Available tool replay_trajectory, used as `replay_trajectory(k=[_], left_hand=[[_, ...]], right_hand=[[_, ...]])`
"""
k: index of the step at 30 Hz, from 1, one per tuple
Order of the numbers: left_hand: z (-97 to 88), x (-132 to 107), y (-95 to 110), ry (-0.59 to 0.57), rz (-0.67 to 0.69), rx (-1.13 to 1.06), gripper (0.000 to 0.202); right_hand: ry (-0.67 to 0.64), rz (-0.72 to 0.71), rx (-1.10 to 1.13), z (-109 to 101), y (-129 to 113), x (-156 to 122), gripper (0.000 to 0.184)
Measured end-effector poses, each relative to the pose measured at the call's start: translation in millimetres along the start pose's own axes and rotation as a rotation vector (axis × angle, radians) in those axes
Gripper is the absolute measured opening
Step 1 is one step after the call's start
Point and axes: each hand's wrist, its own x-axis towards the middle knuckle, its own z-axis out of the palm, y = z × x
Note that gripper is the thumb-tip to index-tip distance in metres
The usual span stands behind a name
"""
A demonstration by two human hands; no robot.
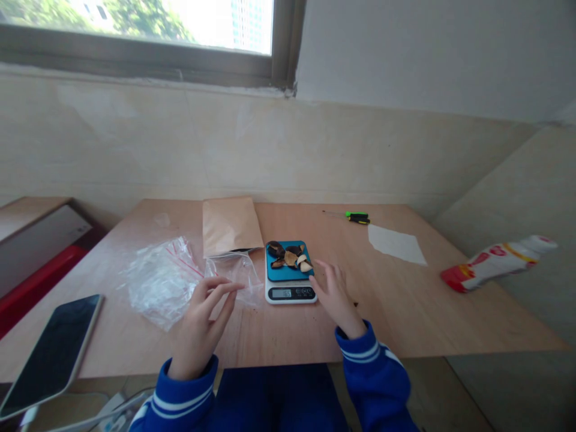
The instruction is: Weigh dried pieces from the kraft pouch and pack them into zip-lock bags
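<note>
A kitchen scale (291,293) with a blue top and white body stands at the middle of the table. On its platform lies a small pile of dried dark brown and pale pieces (290,258); their kind is unclear. Lit digits show on the display, too small to read surely. My right hand (335,297) is at the scale's right side, fingers apart, the fingertips close to the pale pieces. To the left, my left hand (202,327) hovers with fingers stretched over a clear plastic bag (245,273); whether it touches the bag I cannot tell.
A brown paper pouch (231,225) lies behind the clear bag. Crumpled zip bags (157,279) are at left, near a tablet (54,348) at the table edge. Screwdrivers (357,218), white paper (396,244) and a tilted red-white bottle (495,264) are at right.
</note>
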Motion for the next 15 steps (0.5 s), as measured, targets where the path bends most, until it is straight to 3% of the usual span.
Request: replay_trajectory(k=[3,7,11,15], left_hand=[[4.6,1.4,2.6,-0.018,0.018,-0.013,0.021],[9.7,5.4,4.3,-0.017,0.091,-0.003,0.023],[13.2,14.9,5.1,-0.013,0.145,0.023,0.025],[18.7,26.7,7.0,-0.033,0.193,0.007,0.025]], right_hand=[[-0.013,0.005,-0.059,18.6,-2.7,29.2,0.036],[-0.078,0.049,0.0,31.5,2.0,38.9,0.023],[-0.019,0.102,0.205,20.9,-4.6,39.7,0.022],[0.091,0.116,0.48,-4.4,-42.6,51.6,0.027]])
